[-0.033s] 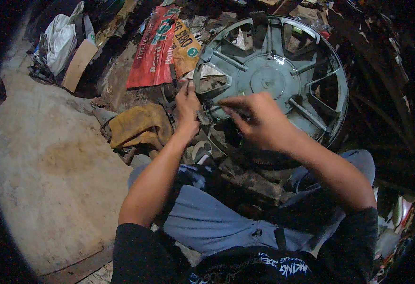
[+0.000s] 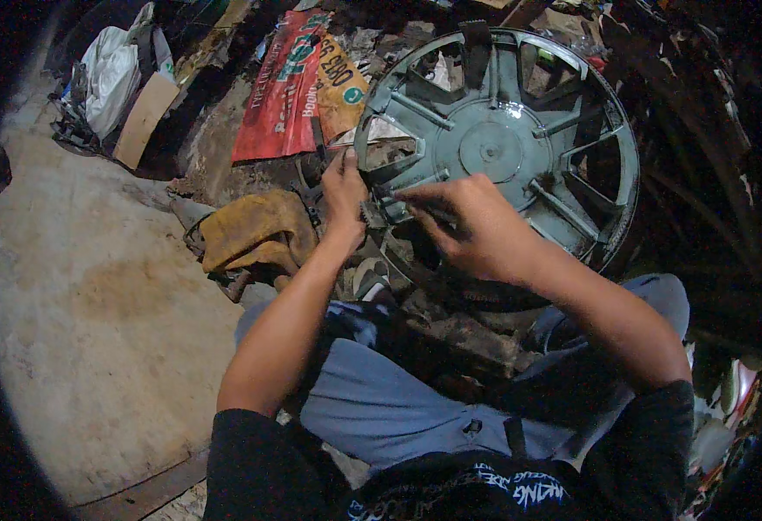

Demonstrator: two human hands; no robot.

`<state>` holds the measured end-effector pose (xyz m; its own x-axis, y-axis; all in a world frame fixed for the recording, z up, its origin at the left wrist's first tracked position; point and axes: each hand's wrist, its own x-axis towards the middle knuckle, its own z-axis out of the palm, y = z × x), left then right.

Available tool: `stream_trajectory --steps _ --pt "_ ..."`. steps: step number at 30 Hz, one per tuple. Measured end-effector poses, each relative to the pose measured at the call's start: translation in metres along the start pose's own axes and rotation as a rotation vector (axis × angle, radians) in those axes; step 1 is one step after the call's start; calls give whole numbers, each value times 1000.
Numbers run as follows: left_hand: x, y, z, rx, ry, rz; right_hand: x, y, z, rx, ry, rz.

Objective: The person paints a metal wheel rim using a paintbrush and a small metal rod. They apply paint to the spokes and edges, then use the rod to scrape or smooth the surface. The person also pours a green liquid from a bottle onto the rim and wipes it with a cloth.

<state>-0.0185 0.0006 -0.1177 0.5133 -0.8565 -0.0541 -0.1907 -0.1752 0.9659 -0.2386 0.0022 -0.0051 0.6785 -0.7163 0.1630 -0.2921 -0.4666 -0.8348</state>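
A grey-green spoked wheel cover (image 2: 490, 148) stands tilted before me, with dark straps or strips (image 2: 477, 56) crossing its openings. My left hand (image 2: 343, 198) closes around its left edge, fingers up at the rim; exactly how they grip is partly hidden. Beside that hand's wrist, a dark piece with a ridged edge (image 2: 371, 215) shows. My right hand (image 2: 477, 224) is in front of the cover's lower left spokes, with thumb and fingers pinched together near the rim. What it pinches is too small and dark to make out.
Left of my hands lies a crumpled mustard-brown cloth (image 2: 255, 233). A red and yellow printed sheet (image 2: 285, 95) is behind it. A pale board (image 2: 94, 321) covers the left side, with a white bag (image 2: 107, 82) at its far end. Dark clutter surrounds the cover.
My right hand's fingertips have shifted slightly left and down near the rim. My left hand and the wheel cover have barely moved.
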Motion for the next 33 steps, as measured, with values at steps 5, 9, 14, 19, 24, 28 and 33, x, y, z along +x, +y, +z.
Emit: stream_trajectory --steps 5,9,14,19,24,28,33 --pt "-3 5 -1 111 29 5 1 0 0 6 -23 -56" --pt "-7 9 1 -89 10 -88 -3 5 -9 34 -22 -10" --pt "-9 9 -1 -82 4 -22 -3 8 -21 29 18 37" --pt "-5 8 -3 -20 27 20 1 3 -2 48 80 66" --pt "-2 18 -7 138 20 13 -3 7 -10 54 -69 69" --pt "-3 30 -7 129 33 84 -5 11 -29 183 78 185" --pt "-2 36 -5 131 136 117 -6 11 -33 123 136 52"
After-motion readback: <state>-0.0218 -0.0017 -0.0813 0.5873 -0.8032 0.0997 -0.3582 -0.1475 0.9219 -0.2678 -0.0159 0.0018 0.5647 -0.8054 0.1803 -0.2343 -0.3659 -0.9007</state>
